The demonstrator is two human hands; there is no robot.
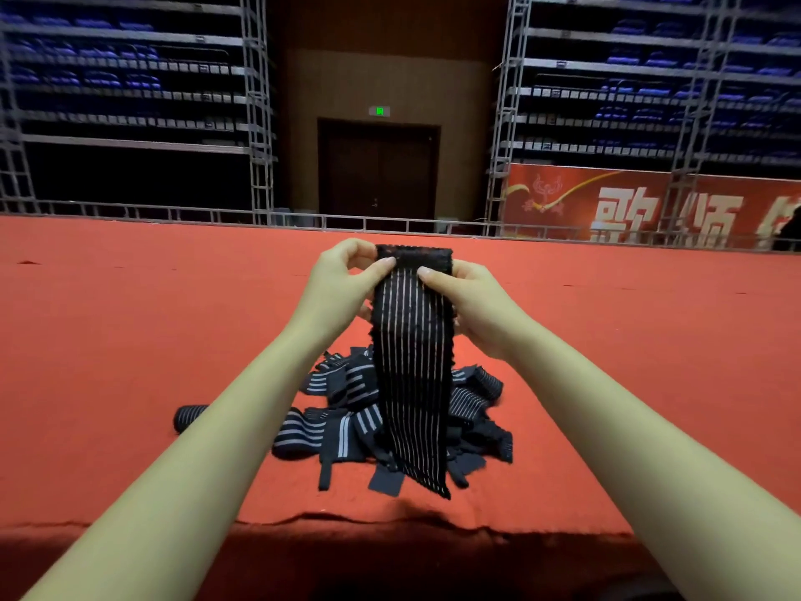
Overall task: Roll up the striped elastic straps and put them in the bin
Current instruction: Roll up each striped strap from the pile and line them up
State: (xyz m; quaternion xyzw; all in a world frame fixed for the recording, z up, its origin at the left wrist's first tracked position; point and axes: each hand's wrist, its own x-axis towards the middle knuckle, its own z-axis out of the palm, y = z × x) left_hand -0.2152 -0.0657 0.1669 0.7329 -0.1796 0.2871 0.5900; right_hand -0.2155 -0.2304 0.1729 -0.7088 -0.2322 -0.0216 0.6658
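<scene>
The black elastic strap with thin white stripes (411, 362) covers the fingers of the left hand (342, 279) and right hand (472, 305) behind its top end, and also the middle of the heap of black-and-grey striped straps (338, 431) beneath it. At the heap's 8 o'clock, a dark rolled strap (190, 417) is half hidden behind the left forearm. At 2 o'clock the red banner with white characters (628, 206) runs off the right edge, and the green sign (379, 111) at 12 o'clock is too small to read.

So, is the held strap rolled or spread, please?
Mostly spread: the strap hangs flat from left hand and right hand, only its top turned over.
</scene>
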